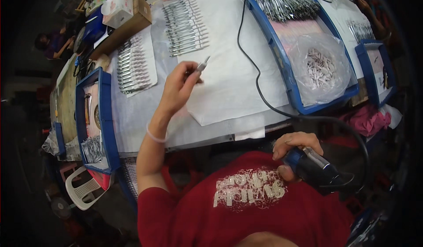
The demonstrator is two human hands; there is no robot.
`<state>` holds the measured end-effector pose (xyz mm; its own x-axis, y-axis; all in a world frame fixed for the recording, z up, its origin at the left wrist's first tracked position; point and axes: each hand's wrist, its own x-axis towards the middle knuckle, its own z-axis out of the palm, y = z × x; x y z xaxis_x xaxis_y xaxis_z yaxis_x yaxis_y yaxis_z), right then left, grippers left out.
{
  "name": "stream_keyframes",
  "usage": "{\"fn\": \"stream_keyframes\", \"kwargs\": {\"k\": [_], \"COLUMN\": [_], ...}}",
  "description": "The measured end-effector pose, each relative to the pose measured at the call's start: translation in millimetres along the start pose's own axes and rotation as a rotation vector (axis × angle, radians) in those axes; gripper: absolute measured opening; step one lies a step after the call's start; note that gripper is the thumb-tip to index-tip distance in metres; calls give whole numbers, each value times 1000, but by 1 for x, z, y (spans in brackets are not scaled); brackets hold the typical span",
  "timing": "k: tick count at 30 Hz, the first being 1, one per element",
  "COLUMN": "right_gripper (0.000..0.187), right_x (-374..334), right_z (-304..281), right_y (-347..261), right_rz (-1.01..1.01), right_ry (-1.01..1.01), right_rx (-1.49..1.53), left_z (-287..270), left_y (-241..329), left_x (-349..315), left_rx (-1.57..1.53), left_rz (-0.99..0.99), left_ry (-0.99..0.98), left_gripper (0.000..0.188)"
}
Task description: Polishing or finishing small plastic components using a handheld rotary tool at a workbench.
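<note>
My left forearm (152,152) reaches forward across the near edge of the table (189,134), the elbow outside that edge. My left hand (179,84) is over the table, leaning right from the wrist, thumb and index finger closed in a pinch. My right hand (297,144) is off the table, beyond the near edge and before my chest (198,220): fingers curled, thumb below, grip closed.
</note>
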<state>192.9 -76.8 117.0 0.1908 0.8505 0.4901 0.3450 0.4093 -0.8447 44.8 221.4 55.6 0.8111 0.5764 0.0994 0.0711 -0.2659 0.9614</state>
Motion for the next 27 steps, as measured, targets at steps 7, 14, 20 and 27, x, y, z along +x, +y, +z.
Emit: {"fn": "stream_keyframes", "kwargs": {"k": [7,14,20,27], "right_gripper": [56,58,55,46], "right_x": [2,-1,-15,-29], "right_z": [0,2,7,33], "right_y": [5,12,11,27], "right_rz": [66,116,213,613], "right_ry": [-99,-163,-199,2], "right_rx": [90,133,79,-19], "left_z": [63,118,152,157], "left_y": [29,9,-10,-20], "left_x": [-117,-157,-168,-158], "left_rx": [-622,-735,-1075,-1146], "left_rz": [-384,-583,-726,-777], "left_ry": [-177,-241,-148,-142], "left_gripper": [20,35,42,47]}}
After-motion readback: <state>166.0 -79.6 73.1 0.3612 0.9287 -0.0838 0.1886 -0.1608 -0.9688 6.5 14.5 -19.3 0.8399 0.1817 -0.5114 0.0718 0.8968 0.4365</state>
